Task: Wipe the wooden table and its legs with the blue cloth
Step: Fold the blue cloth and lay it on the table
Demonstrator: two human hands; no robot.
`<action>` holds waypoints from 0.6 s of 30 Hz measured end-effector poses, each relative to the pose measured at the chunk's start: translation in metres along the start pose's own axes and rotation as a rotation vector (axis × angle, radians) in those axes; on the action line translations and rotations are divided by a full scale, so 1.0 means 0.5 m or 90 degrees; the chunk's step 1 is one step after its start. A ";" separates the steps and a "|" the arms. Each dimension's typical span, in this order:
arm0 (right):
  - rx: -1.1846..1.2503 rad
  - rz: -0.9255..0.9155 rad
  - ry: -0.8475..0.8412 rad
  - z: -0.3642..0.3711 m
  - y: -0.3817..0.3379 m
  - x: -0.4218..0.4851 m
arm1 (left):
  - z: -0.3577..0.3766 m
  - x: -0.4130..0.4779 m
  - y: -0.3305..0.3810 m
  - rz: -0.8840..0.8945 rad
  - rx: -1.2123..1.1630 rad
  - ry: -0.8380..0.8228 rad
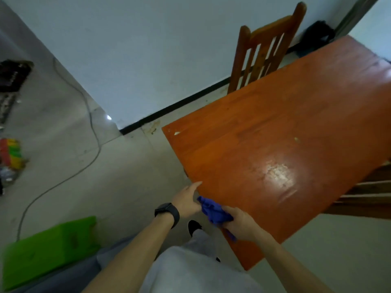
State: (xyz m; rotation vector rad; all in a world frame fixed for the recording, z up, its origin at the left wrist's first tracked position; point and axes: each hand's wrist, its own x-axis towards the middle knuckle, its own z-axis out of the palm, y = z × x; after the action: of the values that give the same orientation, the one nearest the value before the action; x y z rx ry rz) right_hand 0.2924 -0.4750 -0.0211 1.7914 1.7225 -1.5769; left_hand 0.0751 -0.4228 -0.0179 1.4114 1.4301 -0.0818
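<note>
The orange-brown wooden table (275, 127) fills the right half of the view, with a bright glare patch on its top. Its legs are hidden under the top. A crumpled blue cloth (212, 212) rests at the table's near left edge. My right hand (240, 223) grips the cloth from the right. My left hand (186, 200), with a black watch on the wrist, sits just off the table edge, forefinger pointing out and touching the edge, its other fingers close to the cloth.
A wooden chair (264, 47) stands at the table's far side against the pale wall. Another wooden piece (368, 195) shows at the right. On the tiled floor lie a grey cable (93, 132), a green box (48, 250) and coloured clutter (10, 155) at the left.
</note>
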 end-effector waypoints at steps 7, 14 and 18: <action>0.738 0.013 0.076 0.090 0.013 -0.174 | 0.049 -0.094 0.045 -0.081 -0.207 -0.124; 0.859 -0.020 0.175 0.131 0.001 -0.249 | 0.071 -0.132 0.109 -0.015 -0.313 -0.181; 0.796 -0.025 0.377 0.146 -0.010 -0.231 | 0.044 -0.126 0.129 0.072 -0.185 -0.179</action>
State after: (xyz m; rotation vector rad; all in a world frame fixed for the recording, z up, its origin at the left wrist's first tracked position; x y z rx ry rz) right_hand 0.2780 -0.5966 0.0392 2.9762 0.8084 -2.6352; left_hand 0.1191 -0.4612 0.0543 1.1853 1.0814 0.0010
